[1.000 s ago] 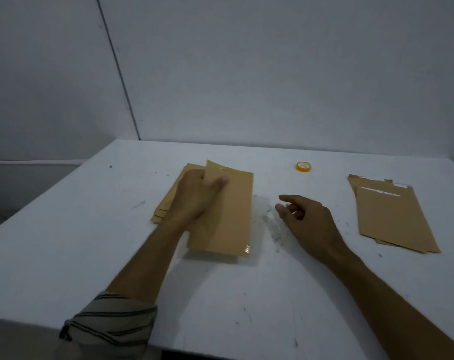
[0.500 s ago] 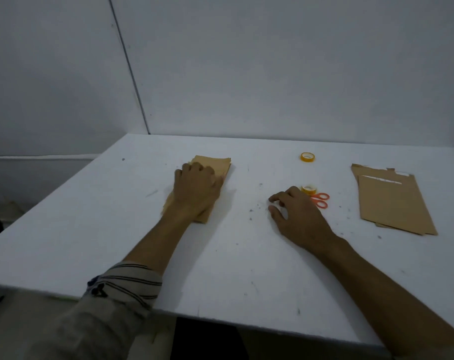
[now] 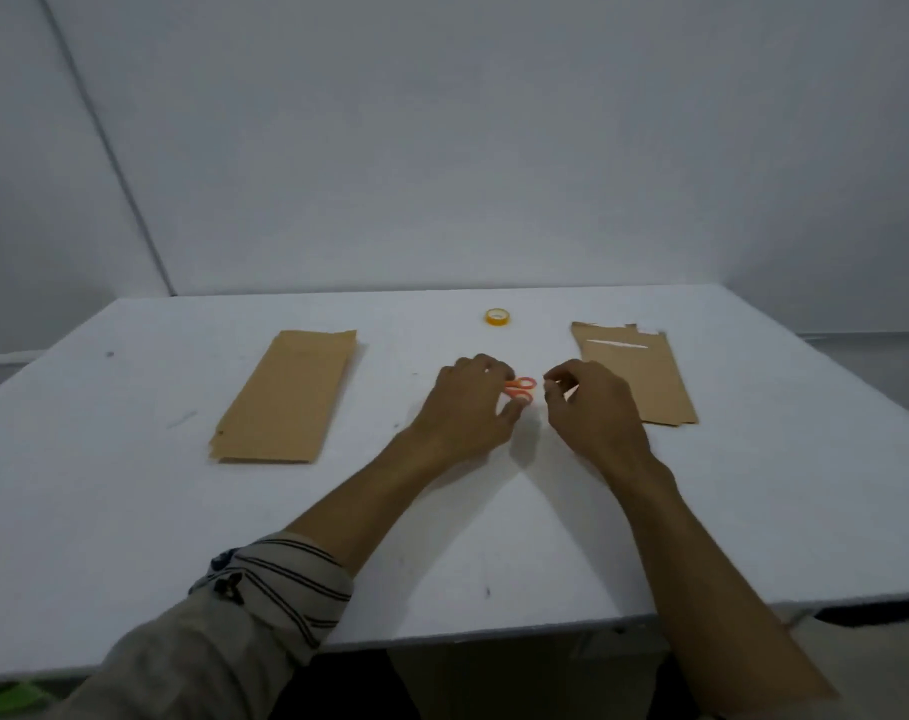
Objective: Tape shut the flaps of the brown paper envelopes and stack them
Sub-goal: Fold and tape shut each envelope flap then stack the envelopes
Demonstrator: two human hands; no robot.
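Grip of the left hand [image 3: 470,407]: the fingers are curled down over the blade end of a pair of orange-handled scissors [image 3: 521,390], with the thumb beside the nearer handle loop. Whether they actually clasp the scissors or something hidden under the palm cannot be told. Grip of the right hand [image 3: 592,410]: the thumb and forefinger are bent toward each other just right of the scissors' handles, the other fingers curled in. What they pinch, if anything, is too small to make out. The two hands sit close together at the middle of the white table [image 3: 130,511], not touching.

One stack of brown paper envelopes [image 3: 286,397] lies flat on the left part of the table, well apart from the hands, its edges roughly squared. A second pile of envelopes [image 3: 644,379] lies flat on the right, just beside the right hand, with a ragged far edge and a pale strip across the top sheet near that end. A small yellow tape roll [image 3: 497,317] lies beyond the hands, between the two piles and nearer the wall. The left forearm comes out of a rolled striped sleeve [image 3: 280,579]; the right forearm is bare.
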